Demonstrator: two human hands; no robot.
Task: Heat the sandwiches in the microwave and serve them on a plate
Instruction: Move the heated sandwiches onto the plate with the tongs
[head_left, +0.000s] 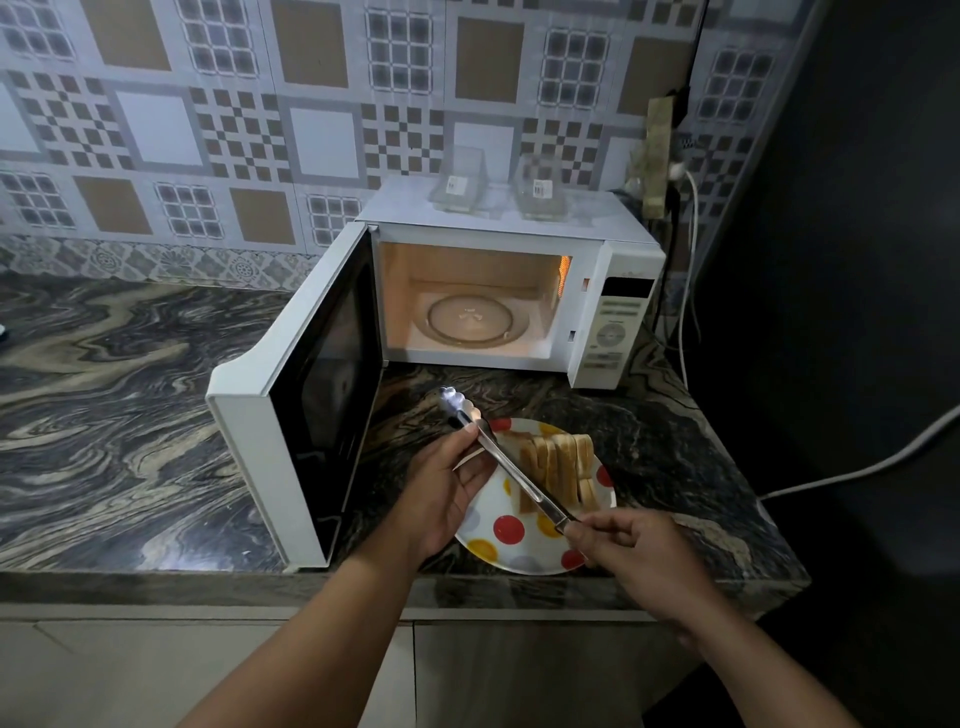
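Both hands: we hold one pair of metal tongs (511, 464) between them, above the plate.
Left hand (445, 486): our thumb and fingers pinch the tongs near their scalloped tips, which point toward the microwave door.
Right hand (631, 545): our fingers are closed around the handle end of the tongs.
Sandwiches (558, 467): they stand on edge in a row on the plate, just beneath and right of the tongs' shaft; neither hand touches them.
Plate (498, 535): white with red and yellow dots, it sits on the marbled counter (130, 395) at the front edge.
Microwave (498, 296): its door is swung wide, the cavity is lit, and the glass turntable (475, 322) is bare.
On top: two clear containers (498, 189) stand side by side.
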